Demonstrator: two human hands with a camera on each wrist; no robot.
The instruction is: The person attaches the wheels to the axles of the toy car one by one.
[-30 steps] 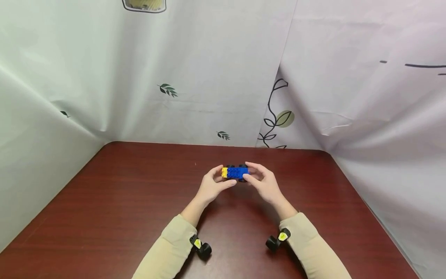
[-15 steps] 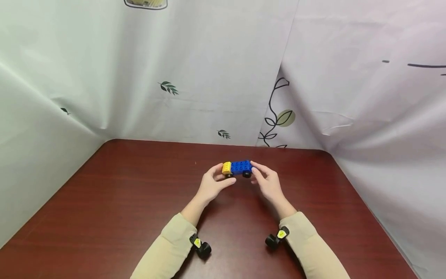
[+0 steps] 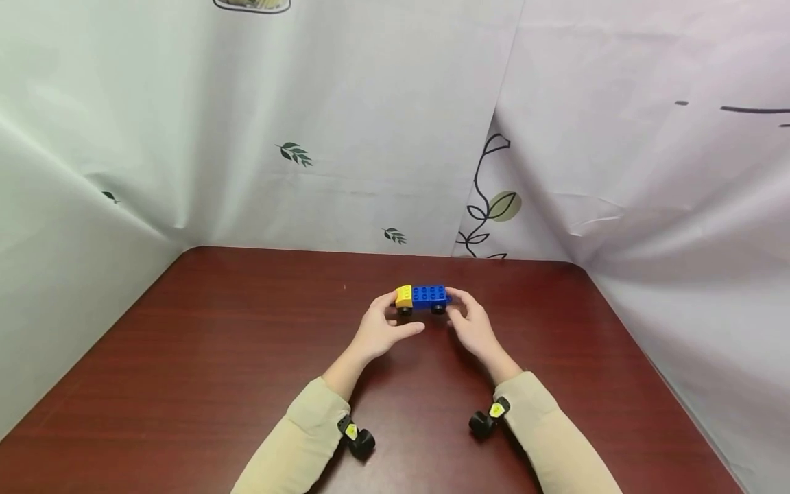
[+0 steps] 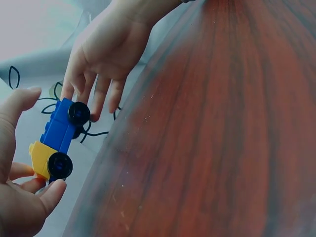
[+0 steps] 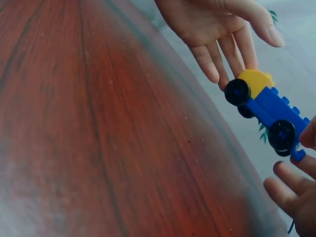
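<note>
A small toy truck (image 3: 426, 297) has a yellow cab, a blue studded body and black wheels. It is held raised above the table, studs up, cab to the left. My left hand (image 3: 380, 329) touches the yellow end with its fingers, while its thumb stands out away from the truck. With thumb and forefinger, my right hand (image 3: 474, 326) pinches the blue rear end, by the small hitch. The right wrist view also shows the truck (image 5: 277, 106) and the fingers of the left hand (image 5: 217, 29) behind the cab. Part of the right fingertips' contact is hidden.
The dark red wooden table (image 3: 216, 357) extends around both arms. Behind it hangs a pale curtain (image 3: 370, 123) with leaf drawings, and it also flanks both sides. A black wrist camera (image 3: 361, 442) sits on the left sleeve, another wrist camera (image 3: 483, 424) on the right.
The truck has tilted from a top-down view to show its near-side wheels, shifting slightly right. My left thumb has lifted away from it. The right hand has moved a little to the right.
</note>
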